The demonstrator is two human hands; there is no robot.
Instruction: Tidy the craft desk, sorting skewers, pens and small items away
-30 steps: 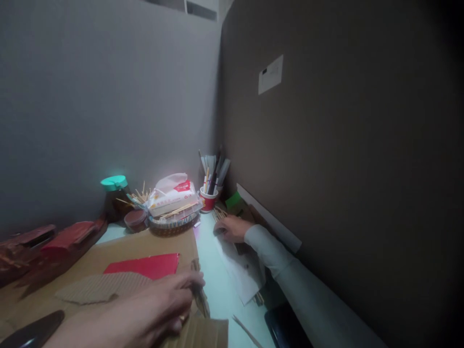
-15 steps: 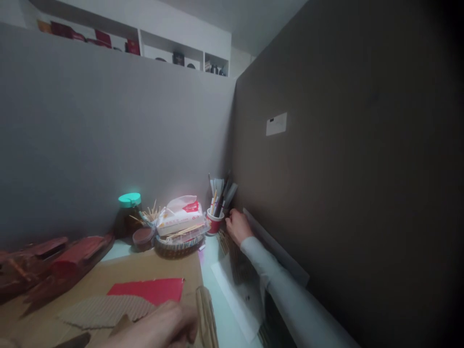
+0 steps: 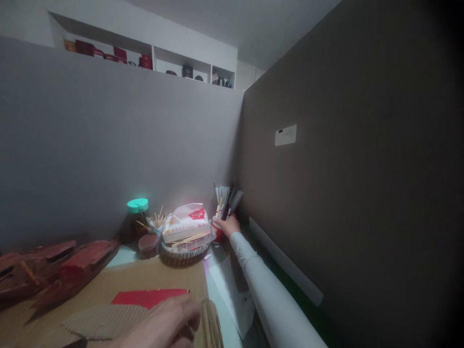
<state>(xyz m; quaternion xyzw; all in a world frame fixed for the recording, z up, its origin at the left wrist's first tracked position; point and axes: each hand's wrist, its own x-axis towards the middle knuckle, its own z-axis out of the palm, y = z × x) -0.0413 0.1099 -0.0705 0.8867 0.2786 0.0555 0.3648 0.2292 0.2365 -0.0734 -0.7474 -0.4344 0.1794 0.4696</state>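
Left hand (image 3: 159,326) cut off at bottom edge; red cup (image 3: 218,235) half hidden behind right hand (image 3: 227,224).

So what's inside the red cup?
Pens and brushes stick out of the red cup. The right hand covers part of it; its bottom is hidden.

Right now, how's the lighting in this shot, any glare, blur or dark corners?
Head view: dim overall; glare washes out the tissue pack in the basket; the right edge fades to black; the left hand at the bottom is soft and blurred; the right hand at the red cup reads clearer.
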